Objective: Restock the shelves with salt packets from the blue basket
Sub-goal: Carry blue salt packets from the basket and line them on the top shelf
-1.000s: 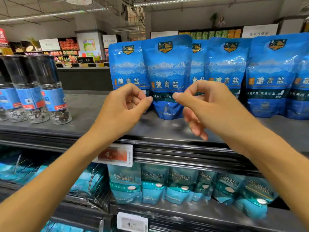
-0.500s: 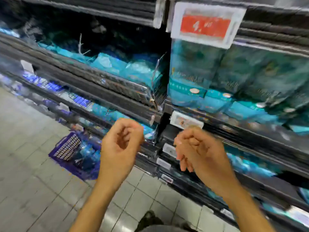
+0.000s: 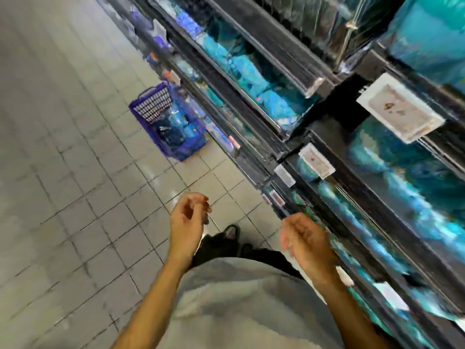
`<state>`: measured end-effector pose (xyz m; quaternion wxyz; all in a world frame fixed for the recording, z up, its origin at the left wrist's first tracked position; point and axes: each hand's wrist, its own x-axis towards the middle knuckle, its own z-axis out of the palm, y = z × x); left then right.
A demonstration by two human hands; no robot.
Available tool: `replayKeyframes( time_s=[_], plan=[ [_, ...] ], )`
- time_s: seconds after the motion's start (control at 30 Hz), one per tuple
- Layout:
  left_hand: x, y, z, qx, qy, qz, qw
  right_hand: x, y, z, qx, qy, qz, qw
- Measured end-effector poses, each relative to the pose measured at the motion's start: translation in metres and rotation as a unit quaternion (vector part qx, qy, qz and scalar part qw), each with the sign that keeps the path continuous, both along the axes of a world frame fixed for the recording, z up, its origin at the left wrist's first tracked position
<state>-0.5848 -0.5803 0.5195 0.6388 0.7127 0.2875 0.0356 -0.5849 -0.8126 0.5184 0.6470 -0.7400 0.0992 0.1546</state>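
Note:
The blue basket (image 3: 151,107) stands on the tiled floor against the foot of the shelves, ahead and to my left, with blue salt packets (image 3: 177,124) piled inside. My left hand (image 3: 187,219) hangs in front of me at waist height, fingers loosely curled, holding nothing. My right hand (image 3: 302,238) is beside it near the shelf edge, also loosely curled and holding nothing. Both hands are well short of the basket. The view is blurred.
Dark shelves (image 3: 289,144) run diagonally along the right, filled with teal and blue packets (image 3: 264,91) and fronted by white price tags (image 3: 400,108). Grey floor tiles (image 3: 75,172) spread to the left. My dark shoes (image 3: 226,238) show below my hands.
My view has swung from the top shelf down to the floor and basket. Both hands left the blue pouch on the top shelf and dropped to waist height, holding nothing.

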Motion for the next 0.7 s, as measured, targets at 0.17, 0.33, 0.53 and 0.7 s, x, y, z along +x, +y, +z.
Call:
replayKeyframes(
  time_s=[0.17, 0.33, 0.53, 0.7],
  plan=[
    [-0.041, 0.014, -0.006, 0.007, 0.024, 0.067, 0.997, 0.007, 0.013, -0.019, -0.016, 0.042, 0.091, 0.995],
    [-0.084, 0.038, -0.012, 0.013, 0.064, 0.163, 0.984, 0.04, 0.057, -0.019, -0.015, 0.066, 0.176, 0.982],
    [-0.114, 0.077, -0.021, 0.007, 0.102, 0.278, 0.955, 0.094, 0.156, -0.003, -0.012, 0.034, 0.259, 0.965],
    [-0.101, 0.147, -0.039, -0.012, 0.124, 0.331, 0.936, 0.138, 0.25, -0.009, -0.006, 0.029, 0.276, 0.961]
  ],
)
